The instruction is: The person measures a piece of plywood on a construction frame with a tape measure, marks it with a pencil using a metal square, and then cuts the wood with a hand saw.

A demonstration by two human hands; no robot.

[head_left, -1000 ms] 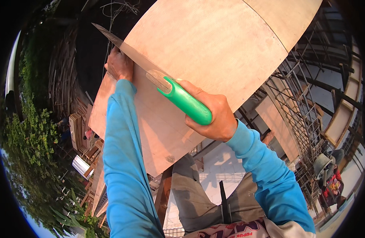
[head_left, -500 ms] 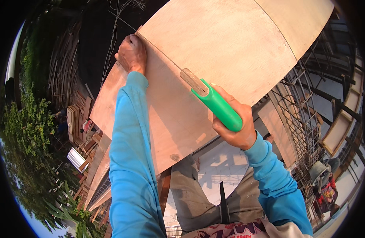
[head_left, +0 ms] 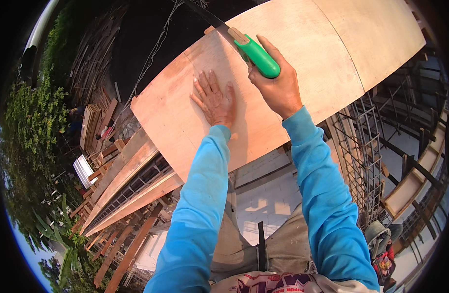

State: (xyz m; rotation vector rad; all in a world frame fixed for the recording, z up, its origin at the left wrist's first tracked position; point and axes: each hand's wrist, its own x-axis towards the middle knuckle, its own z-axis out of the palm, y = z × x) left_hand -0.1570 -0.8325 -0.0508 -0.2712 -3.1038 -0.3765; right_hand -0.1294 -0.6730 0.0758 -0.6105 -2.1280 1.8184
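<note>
My right hand [head_left: 282, 90] is closed around the green handle of a handsaw [head_left: 259, 57]. The saw's dark blade points away to the upper left, past the far edge of a plywood sheet [head_left: 275, 115]. My left hand [head_left: 216, 101] lies flat on the plywood with fingers spread, to the left of the saw and nearer to me. The blade's lower edge and where it meets the wood are hard to make out.
Steel rebar cages [head_left: 363, 132] stand to the right of the sheet, and a long wooden formwork beam [head_left: 122, 185] runs at the left. A crouching person in a hat [head_left: 378, 239] is at the lower right. Stacked boards [head_left: 91, 124] lie far left.
My left hand has let go of the sheet's far edge and now rests flat on its surface, nearer to me. The saw in my right hand has moved away from me, toward the far edge.
</note>
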